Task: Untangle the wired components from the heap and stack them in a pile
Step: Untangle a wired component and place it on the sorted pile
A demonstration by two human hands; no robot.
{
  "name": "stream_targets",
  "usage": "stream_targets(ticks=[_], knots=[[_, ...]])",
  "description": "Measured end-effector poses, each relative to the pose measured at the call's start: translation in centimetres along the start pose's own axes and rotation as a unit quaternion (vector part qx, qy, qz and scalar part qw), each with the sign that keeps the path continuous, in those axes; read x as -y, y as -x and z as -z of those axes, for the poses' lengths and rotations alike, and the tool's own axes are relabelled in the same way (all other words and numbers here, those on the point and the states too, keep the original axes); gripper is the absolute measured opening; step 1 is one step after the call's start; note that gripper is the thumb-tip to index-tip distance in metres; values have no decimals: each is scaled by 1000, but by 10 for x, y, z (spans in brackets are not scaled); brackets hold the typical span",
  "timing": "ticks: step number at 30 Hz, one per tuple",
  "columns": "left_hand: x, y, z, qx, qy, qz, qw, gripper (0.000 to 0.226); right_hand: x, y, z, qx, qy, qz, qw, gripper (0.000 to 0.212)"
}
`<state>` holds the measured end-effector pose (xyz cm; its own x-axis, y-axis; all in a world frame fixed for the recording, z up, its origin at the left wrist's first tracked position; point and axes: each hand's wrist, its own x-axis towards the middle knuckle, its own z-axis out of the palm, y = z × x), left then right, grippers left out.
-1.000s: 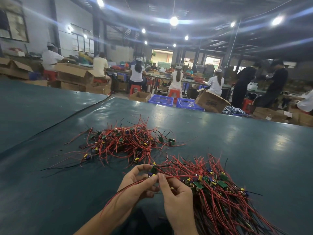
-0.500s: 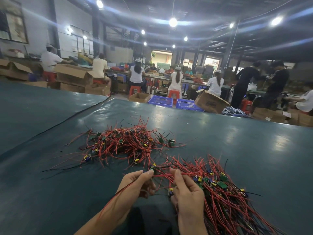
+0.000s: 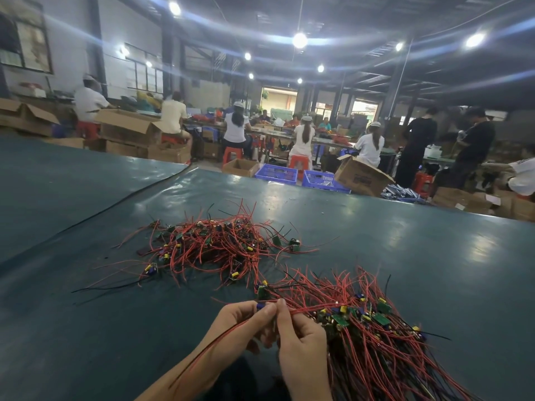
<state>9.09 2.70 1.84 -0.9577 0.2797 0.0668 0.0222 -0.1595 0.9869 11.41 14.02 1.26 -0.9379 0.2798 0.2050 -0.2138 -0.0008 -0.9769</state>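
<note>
Red wire is everywhere in the head view: the tangled heap [image 3: 214,247] lies farther out on the green table [image 3: 419,256], while the combed pile [image 3: 382,337] sits just beside my right hand [image 3: 301,340], close, I judge, so each freed piece needs no reach. Both hands meet on one wired component [image 3: 260,306]. My left hand [image 3: 240,322] pinches its small body with curled fingertips; my right thumb and forefinger are closed on a red lead [image 3: 309,309] running toward the pile.
</note>
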Motion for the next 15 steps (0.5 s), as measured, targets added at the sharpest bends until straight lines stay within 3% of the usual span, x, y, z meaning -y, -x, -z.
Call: stream_targets(ticks=[4, 8, 15], knots=[[-6, -1, 3, -16, -15, -18, 1000, 33, 6, -5, 9, -48, -60, -14, 997, 25], [-9, -4, 11, -64, 39, -7, 997, 33, 9, -11, 22, -96, -147, -35, 984, 28], [-7, -9, 21, -113, 146, 48, 982, 36, 11, -1, 11, -21, -114, 34, 993, 34]])
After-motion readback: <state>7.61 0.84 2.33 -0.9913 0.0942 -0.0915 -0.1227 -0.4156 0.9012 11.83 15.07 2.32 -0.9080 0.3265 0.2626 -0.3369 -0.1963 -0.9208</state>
